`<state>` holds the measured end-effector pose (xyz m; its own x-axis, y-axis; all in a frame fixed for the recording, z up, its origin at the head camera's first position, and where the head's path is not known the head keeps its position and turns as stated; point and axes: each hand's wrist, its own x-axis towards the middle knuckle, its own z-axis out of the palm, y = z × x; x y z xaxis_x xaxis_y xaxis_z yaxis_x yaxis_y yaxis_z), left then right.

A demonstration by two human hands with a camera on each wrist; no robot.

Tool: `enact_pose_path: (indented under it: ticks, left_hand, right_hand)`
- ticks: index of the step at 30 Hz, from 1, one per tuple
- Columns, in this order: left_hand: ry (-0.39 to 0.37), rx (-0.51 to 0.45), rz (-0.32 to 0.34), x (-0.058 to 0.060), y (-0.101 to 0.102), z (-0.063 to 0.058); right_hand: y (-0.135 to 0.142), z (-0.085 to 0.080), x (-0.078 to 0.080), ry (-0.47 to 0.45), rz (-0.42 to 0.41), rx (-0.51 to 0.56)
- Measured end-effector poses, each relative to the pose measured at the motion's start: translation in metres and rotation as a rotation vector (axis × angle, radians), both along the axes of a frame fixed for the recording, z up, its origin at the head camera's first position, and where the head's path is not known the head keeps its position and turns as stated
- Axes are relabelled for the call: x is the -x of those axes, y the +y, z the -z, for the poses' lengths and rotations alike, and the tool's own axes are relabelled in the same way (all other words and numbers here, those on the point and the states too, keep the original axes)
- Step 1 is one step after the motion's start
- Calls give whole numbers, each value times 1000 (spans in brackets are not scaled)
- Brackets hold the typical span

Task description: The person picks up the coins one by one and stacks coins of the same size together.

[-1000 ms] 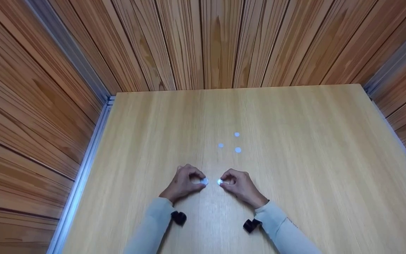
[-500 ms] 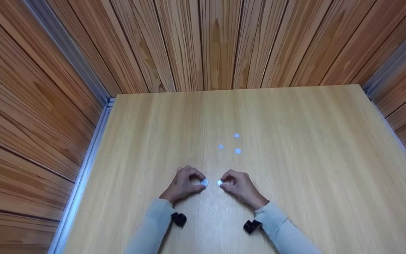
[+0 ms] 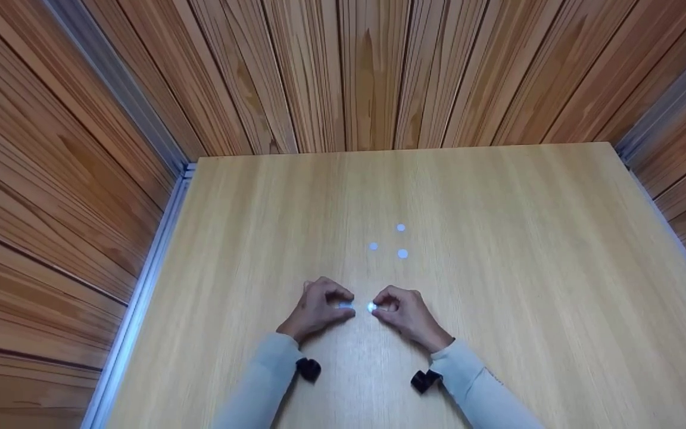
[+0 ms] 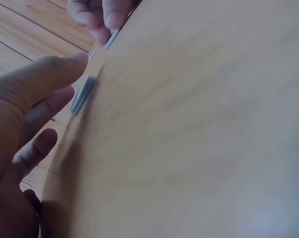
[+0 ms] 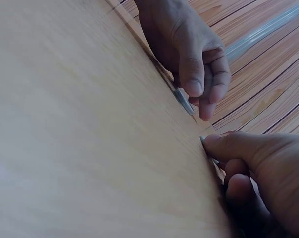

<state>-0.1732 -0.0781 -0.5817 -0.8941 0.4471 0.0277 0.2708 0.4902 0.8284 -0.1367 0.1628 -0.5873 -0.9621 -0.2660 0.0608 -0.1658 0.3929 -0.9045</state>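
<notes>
My left hand is bent over a small pale disc. Seen edge-on in the left wrist view, this looks like two thin discs stacked flat on the wooden table. The left thumb and fingers stand a little apart beside and above the stack; contact is hard to tell. To its right, my right hand pinches a bright round disc between thumb and index finger, low at the table surface. Its thin edge shows in the right wrist view under the thumb.
Three more white discs lie flat farther back: a rear one, a left one and a front one. Wood-plank walls with metal rails bound the table. Black wrist cameras hang below both sleeves.
My left hand has shifted slightly right over its disc, its fingertips now past the middle, while the disc stays put. My right hand has kept its pinch in the same place.
</notes>
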Motion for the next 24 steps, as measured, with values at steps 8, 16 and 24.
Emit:
enact_pose_path:
  ticks: [8,16,24]
  left_hand:
    - [75,-2,7,-2,15,2]
    - [121,34,-3,-2,23,3]
    - [126,77,-4,-2,30,4]
  right_hand:
    - [-1,2,-2,37,8,-5]
    - [-1,3,-2,70,15,9]
    - [0,3,-3,55,18,16]
